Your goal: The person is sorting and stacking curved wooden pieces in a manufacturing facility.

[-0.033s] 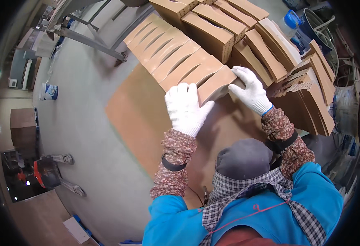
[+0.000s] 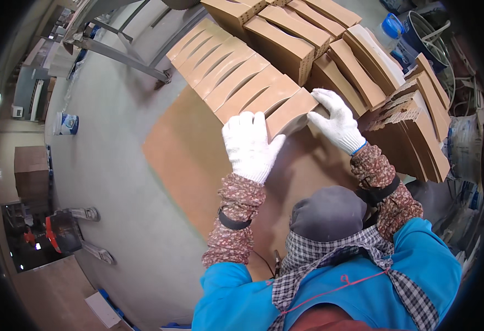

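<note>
Both my hands wear white knit gloves and rest at the near end of a row of tan blocks [image 2: 220, 66] with curved, wavy edges. The nearest tan block [image 2: 291, 112] lies between them. My left hand [image 2: 248, 144] grips its left end, fingers together over the edge and thumb along the near side. At the right end, my right hand [image 2: 337, 122] curls its fingers over the top corner, with the thumb on the near face. Narrow curved gaps show between neighbouring blocks. The undersides of the fingers are hidden.
Stacked tan blocks [image 2: 280, 47] with holes in their ends stand beyond and right of the row. A brown sheet [image 2: 176, 149] covers the floor. A metal frame [image 2: 137, 66] stands far left, buckets [image 2: 429, 38] far right. A pallet jack [image 2: 65, 231] is at left.
</note>
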The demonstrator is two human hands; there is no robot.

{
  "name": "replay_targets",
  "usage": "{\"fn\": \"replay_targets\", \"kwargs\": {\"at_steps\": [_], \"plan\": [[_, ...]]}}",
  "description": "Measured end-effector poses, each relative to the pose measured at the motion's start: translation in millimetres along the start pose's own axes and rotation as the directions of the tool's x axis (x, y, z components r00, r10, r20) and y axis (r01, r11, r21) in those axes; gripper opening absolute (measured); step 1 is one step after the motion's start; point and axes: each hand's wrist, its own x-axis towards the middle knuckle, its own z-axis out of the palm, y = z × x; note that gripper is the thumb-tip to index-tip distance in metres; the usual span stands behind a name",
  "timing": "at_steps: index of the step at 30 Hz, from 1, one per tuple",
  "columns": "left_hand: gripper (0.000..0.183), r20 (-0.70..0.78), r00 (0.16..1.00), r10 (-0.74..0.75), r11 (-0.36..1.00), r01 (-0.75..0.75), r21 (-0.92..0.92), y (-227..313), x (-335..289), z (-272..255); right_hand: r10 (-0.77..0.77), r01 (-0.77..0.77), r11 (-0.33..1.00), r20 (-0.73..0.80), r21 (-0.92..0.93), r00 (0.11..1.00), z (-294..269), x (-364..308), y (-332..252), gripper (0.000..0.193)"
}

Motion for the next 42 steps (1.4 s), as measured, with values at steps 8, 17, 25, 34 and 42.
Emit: {"fn": "replay_targets", "kwargs": {"at_steps": [8, 17, 25, 34, 42], "plan": [[0.046, -0.021, 0.999, 0.036, 0.998, -0.037, -0.054, -4.0, -1.6, 19.3, -0.024, 0.025, 0.998, -0.033, 0.051, 0.999, -3.4, 0.3, 3.1, 0.046], [0.045, -0.027, 0.998, -0.058, 0.974, 0.051, -0.219, -6.9, 2.1, 13.9, -0.007, 0.014, 0.972, -0.031, 0.233, 0.999, -13.5, 7.2, -9.2, 0.041], [0.045, -0.116, 0.987, -0.109, 0.981, 0.088, -0.174, -23.4, 17.3, 5.2, 0.085, -0.091, 0.957, 0.033, 0.276, 0.996, -16.2, 2.6, -4.6, 0.041], [0.047, -0.016, 0.992, -0.125, 0.989, 0.124, -0.085, -33.1, 22.3, 30.1, 0.125, -0.140, 0.941, 0.066, 0.307, 0.990, -5.8, -6.6, 3.0, 0.040], [0.049, -0.041, 0.986, -0.161, 0.966, 0.149, -0.209, -41.5, 24.9, 14.8, 0.094, -0.098, 0.970, 0.030, 0.224, 0.995, -3.6, -8.2, 8.6, 0.041]]}}
